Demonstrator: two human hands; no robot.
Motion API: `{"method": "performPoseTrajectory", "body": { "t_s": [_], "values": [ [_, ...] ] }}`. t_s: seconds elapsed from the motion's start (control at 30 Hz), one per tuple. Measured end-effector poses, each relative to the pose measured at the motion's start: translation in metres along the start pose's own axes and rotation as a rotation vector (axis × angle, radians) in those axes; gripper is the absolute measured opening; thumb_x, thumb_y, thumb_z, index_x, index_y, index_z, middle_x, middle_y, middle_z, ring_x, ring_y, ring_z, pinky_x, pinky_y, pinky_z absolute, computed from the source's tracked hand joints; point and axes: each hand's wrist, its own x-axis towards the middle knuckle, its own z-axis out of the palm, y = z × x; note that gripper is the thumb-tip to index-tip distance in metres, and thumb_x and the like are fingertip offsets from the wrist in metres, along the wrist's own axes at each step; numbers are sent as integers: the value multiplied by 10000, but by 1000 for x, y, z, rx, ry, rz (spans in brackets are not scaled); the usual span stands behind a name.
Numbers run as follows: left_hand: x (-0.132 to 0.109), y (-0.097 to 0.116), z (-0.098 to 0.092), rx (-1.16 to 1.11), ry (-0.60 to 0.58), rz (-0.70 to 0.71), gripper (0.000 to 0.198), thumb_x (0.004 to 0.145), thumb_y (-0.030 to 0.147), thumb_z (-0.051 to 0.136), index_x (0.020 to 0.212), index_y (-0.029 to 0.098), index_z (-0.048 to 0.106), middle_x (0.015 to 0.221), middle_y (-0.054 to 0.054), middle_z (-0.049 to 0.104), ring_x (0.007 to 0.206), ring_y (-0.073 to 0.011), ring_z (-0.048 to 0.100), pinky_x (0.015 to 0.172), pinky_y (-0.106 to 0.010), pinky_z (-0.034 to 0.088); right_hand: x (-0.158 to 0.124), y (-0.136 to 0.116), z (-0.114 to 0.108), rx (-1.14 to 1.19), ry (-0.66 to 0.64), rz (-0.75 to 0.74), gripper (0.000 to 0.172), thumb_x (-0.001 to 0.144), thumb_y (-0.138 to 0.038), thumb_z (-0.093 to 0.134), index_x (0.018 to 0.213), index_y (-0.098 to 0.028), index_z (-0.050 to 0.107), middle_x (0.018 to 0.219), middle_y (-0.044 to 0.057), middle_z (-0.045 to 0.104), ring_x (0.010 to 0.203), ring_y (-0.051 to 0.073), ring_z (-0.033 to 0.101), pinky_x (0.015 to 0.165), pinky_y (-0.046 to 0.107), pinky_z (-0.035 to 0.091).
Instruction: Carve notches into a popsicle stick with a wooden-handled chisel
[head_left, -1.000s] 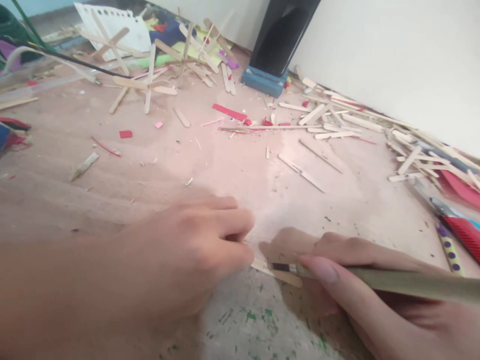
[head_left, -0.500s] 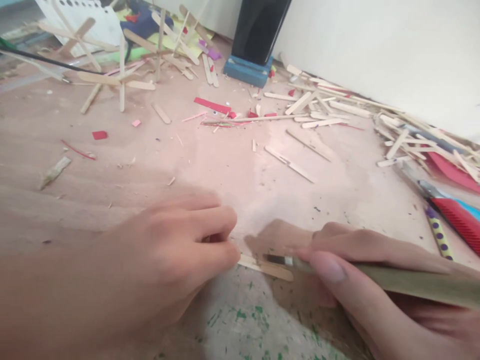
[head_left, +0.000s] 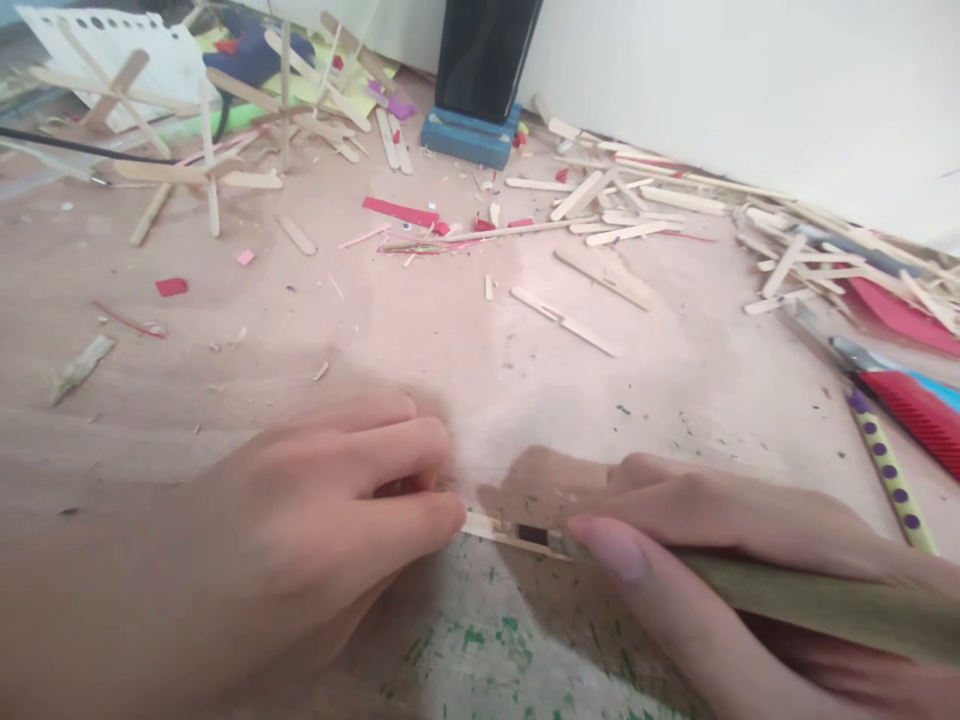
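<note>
In the head view, the left hand [head_left: 300, 540] lies low on the pale pinkish wooden bench [head_left: 465, 350], its fingers [head_left: 405, 520] curled together and pinching down the near end of a short flat wooden craft stick [head_left: 491, 530] that rests flat on the bench between the two hands. The right hand [head_left: 720, 570] comes in from the lower right, its fingers closed around the olive-green handle of a thin cutting tool [head_left: 810, 600], thumb laid along the top; the tool's dark metal tip [head_left: 536, 537] touches the far end of the stick, though whether it has bitten into the wood cannot be told. Green paint flecks [head_left: 480, 640] mark the bench just below the stick. Well apart from the hands, toward the wall, two thin split wooden slivers [head_left: 566, 322] lie loose, and beyond them a scatter of pale wooden craft sticks [head_left: 622, 210] runs along the white wall [head_left: 750, 90]. A red paper strip [head_left: 400, 212] lies near the middle of the litter, and a black upright post on a blue base [head_left: 469, 135] stands at the back. On the far left, crossed stick assemblies [head_left: 202, 170] stand in front of a white punched sheet [head_left: 150, 55]. At the right edge lie a yellow pencil with purple dots [head_left: 889, 475] and, just beside it, a red-handled tool [head_left: 907, 410].
</note>
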Motion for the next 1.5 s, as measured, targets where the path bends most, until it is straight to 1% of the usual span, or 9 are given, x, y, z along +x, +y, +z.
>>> {"method": "performPoseTrajectory", "body": {
  "t_s": [0.13, 0.3, 0.43, 0.77, 0.93, 1.17, 1.3, 1.43, 1.5],
  "values": [
    [1, 1, 0, 12, -3, 21, 247, 1021, 74, 488, 996, 212, 691, 786, 19, 480, 705, -116, 440, 691, -249, 418, 0, 2, 3, -7, 56, 12, 203, 970, -240, 720, 996, -429, 790, 633, -57, 663, 443, 125, 588, 425, 225, 539],
    [-1, -2, 2, 8, -36, -2, 227, 1026, 114, 489, 1024, 217, 691, 794, 14, 466, 707, -130, 431, 739, -260, 443, 6, 1, 5, 51, -53, -30, 218, 986, -148, 644, 900, -345, 686, 650, -74, 631, 479, 94, 590, 464, 184, 538],
    [-5, -3, 3, 8, -61, -20, 235, 1054, 141, 465, 1082, 237, 678, 827, 15, 477, 729, -126, 440, 772, -246, 447, 8, 3, 2, 43, -80, -87, 265, 983, -74, 590, 950, -333, 633, 708, -82, 627, 512, 70, 589, 475, 168, 520],
    [-4, -1, 4, 12, -43, -14, 234, 1077, 137, 454, 1022, 220, 665, 818, 24, 445, 742, -112, 415, 763, -232, 410, 5, 3, 4, -26, -26, -41, 185, 995, -207, 667, 881, -349, 702, 608, -57, 626, 461, 111, 588, 460, 198, 542],
    [-4, -1, 4, 30, -22, -8, 240, 1085, 140, 448, 958, 199, 643, 847, 24, 473, 780, -98, 448, 732, -227, 388, 6, 3, 2, -119, -43, -133, 189, 937, -154, 688, 893, -336, 720, 611, -52, 626, 419, 111, 543, 407, 229, 486],
    [0, -1, 1, 47, -2, 18, 226, 1034, 74, 490, 989, 205, 669, 854, 34, 499, 783, -101, 451, 693, -238, 366, 3, 4, 5, -95, 16, -95, 184, 953, -178, 689, 903, -350, 734, 626, -58, 639, 451, 106, 567, 417, 197, 507],
    [2, 1, 1, 41, 5, 10, 251, 1011, 56, 493, 994, 213, 688, 844, 40, 505, 757, -106, 441, 660, -261, 347, 1, 4, 4, -52, 93, 16, 228, 974, -235, 715, 1023, -447, 785, 800, -76, 739, 511, 73, 601, 457, 138, 524],
    [2, 3, 1, 41, 11, 16, 271, 1011, 50, 478, 972, 213, 692, 837, 39, 516, 755, -104, 451, 667, -251, 360, 5, 0, 4, -133, 78, 34, 86, 944, -361, 769, 870, -333, 805, 690, -2, 697, 638, 165, 704, 420, 184, 519],
    [3, 3, 1, 38, 10, 15, 272, 1013, 50, 478, 966, 213, 691, 837, 39, 520, 753, -103, 451, 673, -241, 367, 9, -3, 5, -223, 87, 30, 214, 907, -475, 800, 799, -290, 791, 626, 23, 659, 647, 208, 713, 415, 222, 534]
  ]
}}
